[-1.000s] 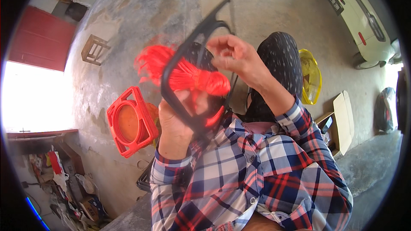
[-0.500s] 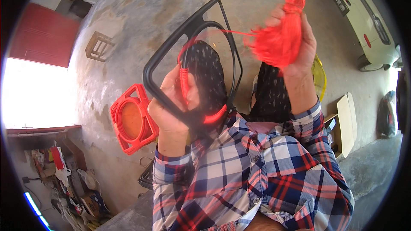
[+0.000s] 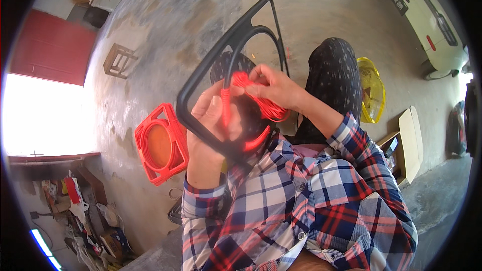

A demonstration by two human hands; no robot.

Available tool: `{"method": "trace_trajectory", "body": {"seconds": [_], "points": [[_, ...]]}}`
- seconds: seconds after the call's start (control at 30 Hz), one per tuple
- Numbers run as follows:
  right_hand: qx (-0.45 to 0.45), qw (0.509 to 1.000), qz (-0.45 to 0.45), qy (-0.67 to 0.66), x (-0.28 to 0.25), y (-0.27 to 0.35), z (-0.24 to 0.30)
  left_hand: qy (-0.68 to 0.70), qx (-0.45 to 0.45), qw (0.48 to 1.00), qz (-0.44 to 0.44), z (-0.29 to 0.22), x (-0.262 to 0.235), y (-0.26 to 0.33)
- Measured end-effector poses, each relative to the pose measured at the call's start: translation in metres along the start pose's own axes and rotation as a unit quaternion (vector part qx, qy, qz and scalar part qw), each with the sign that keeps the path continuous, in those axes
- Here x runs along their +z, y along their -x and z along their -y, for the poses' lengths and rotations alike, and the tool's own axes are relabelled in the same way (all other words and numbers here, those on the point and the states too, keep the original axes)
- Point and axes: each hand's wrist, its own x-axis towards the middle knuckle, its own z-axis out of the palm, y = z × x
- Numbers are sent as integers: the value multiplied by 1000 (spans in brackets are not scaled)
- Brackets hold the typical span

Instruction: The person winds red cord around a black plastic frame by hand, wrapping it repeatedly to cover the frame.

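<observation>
In my left hand (image 3: 205, 113) is a black frame (image 3: 244, 25) with a squarish outer rim and a round inner ring. My fingers close around the ring where red cord (image 3: 226, 104) is wound tightly on it. Another red stretch (image 3: 257, 140) covers the ring lower down. My right hand (image 3: 276, 85) pinches a loose bundle of red cord (image 3: 270, 109) beside the wound part, inside the frame's opening. The fingertips of both hands nearly meet there. A similar red frame (image 3: 173, 159) with a round middle stands to the left of my left hand.
A yellow basket-like thing (image 3: 382, 93) is right of my knee, above an open cardboard box (image 3: 412, 143). A small wooden stool (image 3: 118, 60) stands at far left, a pale car (image 3: 427, 15) at far right. Piled clutter (image 3: 75, 195) lies at lower left.
My right hand has come down and left with the cord bundle, from above my right knee to the ring beside my left hand. The left hand still holds the frame.
</observation>
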Motion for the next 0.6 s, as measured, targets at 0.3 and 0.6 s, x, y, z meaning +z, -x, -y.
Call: {"method": "trace_trajectory", "body": {"seconds": [0.3,0.6], "points": [[-209,872,319,-306,-20,-19,80,48,-61,990,121,8,26,4],[-16,922,170,-347,-23,34,38,111,0,992,-62,15,-5,-7]]}}
